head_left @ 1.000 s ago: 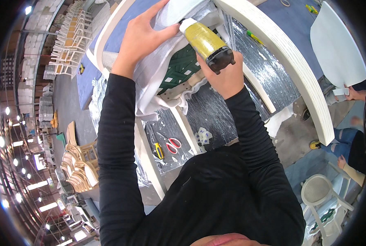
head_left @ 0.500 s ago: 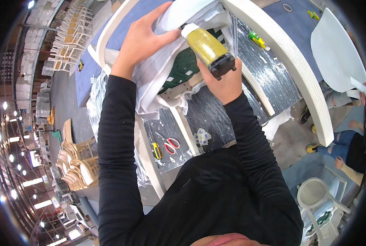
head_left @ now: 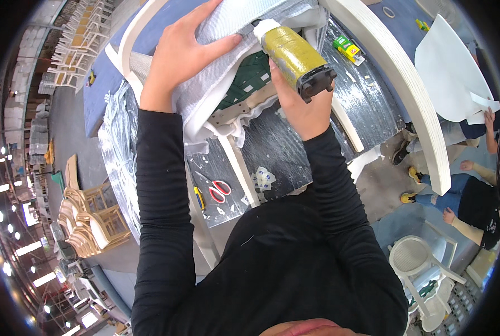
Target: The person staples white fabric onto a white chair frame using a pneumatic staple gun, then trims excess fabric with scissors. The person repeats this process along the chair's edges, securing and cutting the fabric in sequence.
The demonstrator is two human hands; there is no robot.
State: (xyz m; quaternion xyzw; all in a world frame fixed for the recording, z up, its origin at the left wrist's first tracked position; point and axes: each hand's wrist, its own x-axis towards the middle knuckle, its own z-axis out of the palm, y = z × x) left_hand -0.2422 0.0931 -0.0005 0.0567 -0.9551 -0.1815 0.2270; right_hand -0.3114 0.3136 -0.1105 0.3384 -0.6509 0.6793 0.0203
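Observation:
My right hand [head_left: 306, 115] grips a staple gun [head_left: 294, 50] with a yellow body, a black end cap and a white front part. Its dark nose points at the white mesh fabric [head_left: 236, 28]; I cannot tell whether it touches. On that fabric lies my left hand [head_left: 180, 56], thumb and fingers spread apart. Folds of the cloth surround dark green webbing [head_left: 244, 84] on a chair seat. The pale wooden chair frame [head_left: 412, 95] curves around both hands, its legs showing below the seat.
Red-handled scissors [head_left: 220, 191], a yellow-handled tool [head_left: 199, 197] and small white packets [head_left: 263, 179] lie on the film-covered table [head_left: 283, 151]. A green-yellow box [head_left: 348, 50] sits farther back. Stacked chairs [head_left: 96, 218] stand at left; other people work at right, near another chair [head_left: 411, 256].
The view has shifted slightly, so the table items and stacked chairs appear farther left. The staple gun sits a little farther right and lower; my left hand stays on the fabric.

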